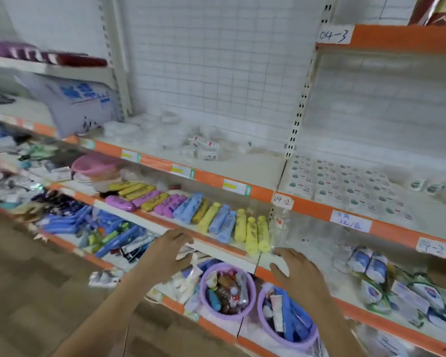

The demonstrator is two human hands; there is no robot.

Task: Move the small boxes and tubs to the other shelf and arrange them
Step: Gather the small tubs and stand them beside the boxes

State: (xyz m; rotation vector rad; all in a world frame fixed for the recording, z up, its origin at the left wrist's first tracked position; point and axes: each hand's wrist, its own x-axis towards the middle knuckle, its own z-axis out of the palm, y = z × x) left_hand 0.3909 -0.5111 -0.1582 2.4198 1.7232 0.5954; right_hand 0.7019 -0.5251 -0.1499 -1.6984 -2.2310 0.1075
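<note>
Both hands hold nothing: the left hand [169, 249] and right hand [298, 270] hover, fingers spread, before the lower shelves. The boxes [204, 148] and tubs [125, 130] lie on the middle shelf [242, 166]. Likely between trips; next, reach up for another.

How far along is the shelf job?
Looks done: rows of small boxes sit neatly on the right shelf. In hand: nothing; the left hand and right hand are open. Left: a loose pile of small boxes and tubs on the middle shelf.
</note>
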